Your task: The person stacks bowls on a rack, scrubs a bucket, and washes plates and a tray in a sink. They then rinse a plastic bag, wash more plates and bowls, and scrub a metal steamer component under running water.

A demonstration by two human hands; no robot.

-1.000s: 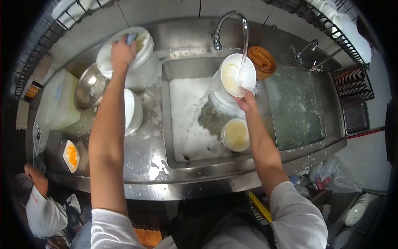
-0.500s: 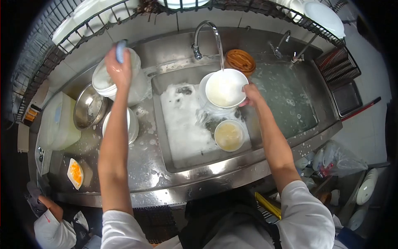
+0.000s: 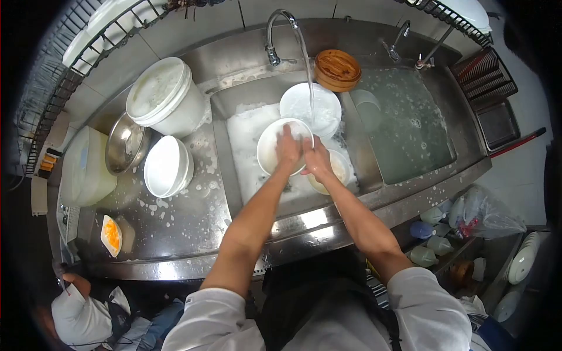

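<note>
A white bowl is tilted over the foamy left sink basin. My right hand grips its right rim. Inside the bowl is my left hand, fingers stretched along the inner surface, slightly blurred; no sponge shows in it. Just behind, a larger white bowl catches the stream from the tap. Partly hidden under my right hand, another bowl with cloudy yellowish liquid sits in the basin.
At left stand a white bucket, stacked white bowls, a metal bowl and a small dish of orange food. A brown round container sits behind the water-filled right basin. Another person is at lower left.
My left hand has moved from above the bucket into the bowl; the blue-and-white scrubber it held is out of sight. My right hand has brought the bowl left, out of the stream.
</note>
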